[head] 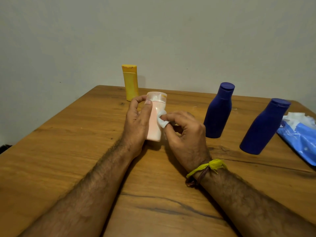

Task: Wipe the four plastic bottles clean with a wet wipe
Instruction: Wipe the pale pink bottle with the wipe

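Observation:
A pale pink bottle [154, 124] with a clear cap stands upright on the wooden table [68, 151] near its middle. My left hand [137, 120] grips it from the left, thumb near the cap. My right hand [185, 134] pinches a small folded white wet wipe [161, 118] and presses it against the bottle's right side. A yellow bottle [130, 82] stands behind, at the table's far edge. Two dark blue bottles stand to the right, one nearer the middle [218, 112] and one further right [263, 129].
A blue wet-wipe pack [301, 141] lies at the right edge of the table, with white wipes [299, 118] sticking out of its top. A plain wall rises directly behind the table.

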